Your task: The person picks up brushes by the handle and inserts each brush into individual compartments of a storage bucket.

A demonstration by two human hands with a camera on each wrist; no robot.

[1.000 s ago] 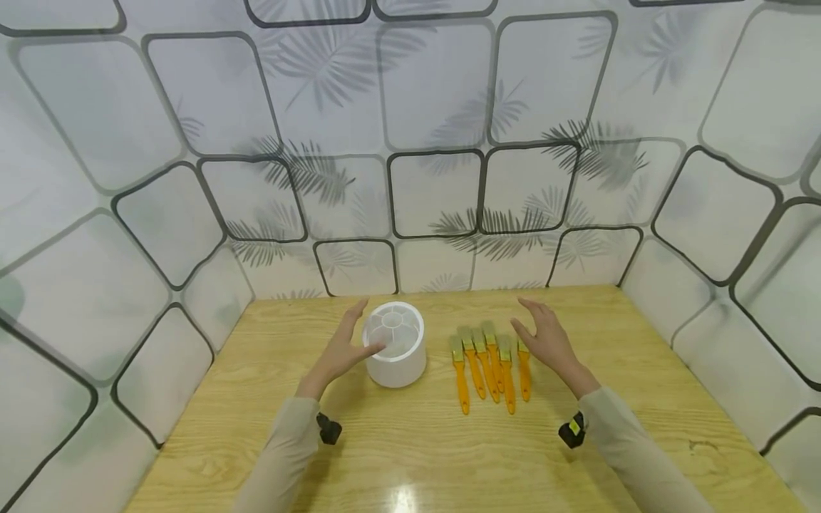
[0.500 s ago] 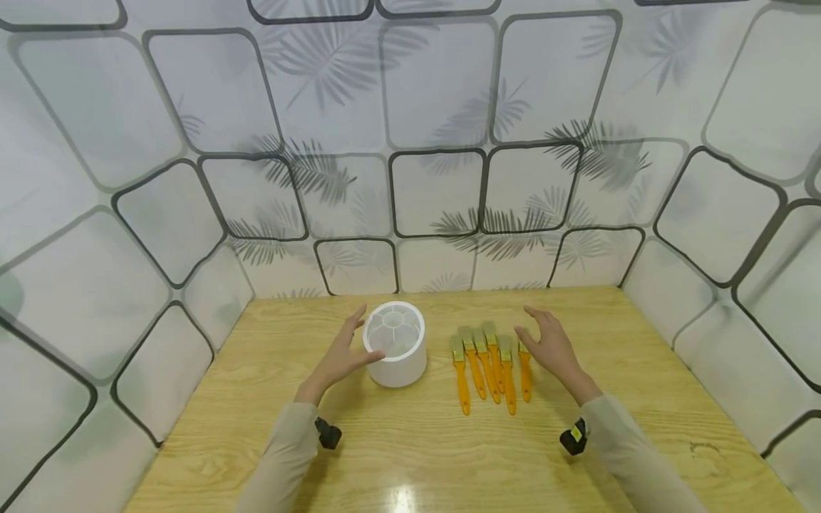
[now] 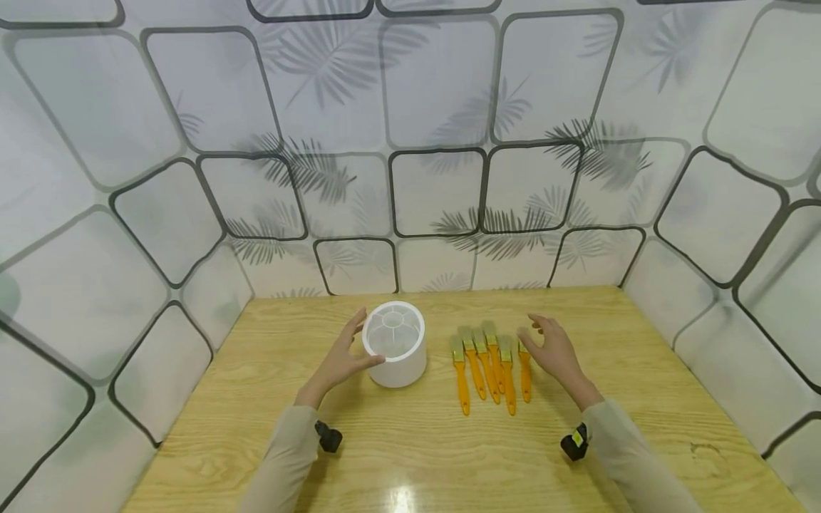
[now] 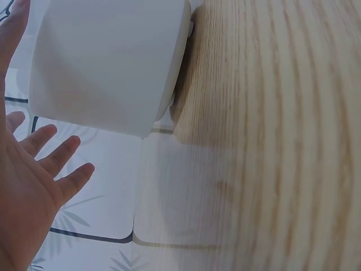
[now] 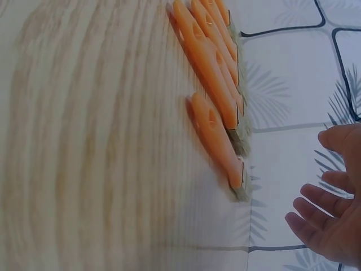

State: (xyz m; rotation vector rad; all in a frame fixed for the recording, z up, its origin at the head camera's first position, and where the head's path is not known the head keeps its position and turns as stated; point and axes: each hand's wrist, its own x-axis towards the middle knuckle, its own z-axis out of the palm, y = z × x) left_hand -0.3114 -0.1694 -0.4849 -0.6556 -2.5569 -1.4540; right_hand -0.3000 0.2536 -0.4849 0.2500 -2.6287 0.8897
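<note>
A round white organizer (image 3: 398, 367) with divided compartments stands on the wooden table. Beside its left side is my left hand (image 3: 336, 363), thumb at the near rim and fingers spread along the far left. The left wrist view shows that hand (image 4: 34, 186) with its fingers extended next to the organizer's smooth wall (image 4: 107, 62). Several paintbrushes (image 3: 477, 367) with orange handles and pale bristles lie side by side, bristles toward the back. Over the rightmost paintbrush (image 3: 525, 377) hovers my right hand (image 3: 554, 350), fingers loosely bent and holding nothing; it covers part of those bristles.
The wooden table (image 3: 410, 442) ends at a patterned wall covering (image 3: 436, 192) at the back, with more of it on both sides. Dark wrist cameras (image 3: 329, 436) are strapped at both sleeves.
My right hand has lowered slightly and drawn closer to the rightmost paintbrush, its fingers bending a little more. My left hand stays almost still beside the organizer.
</note>
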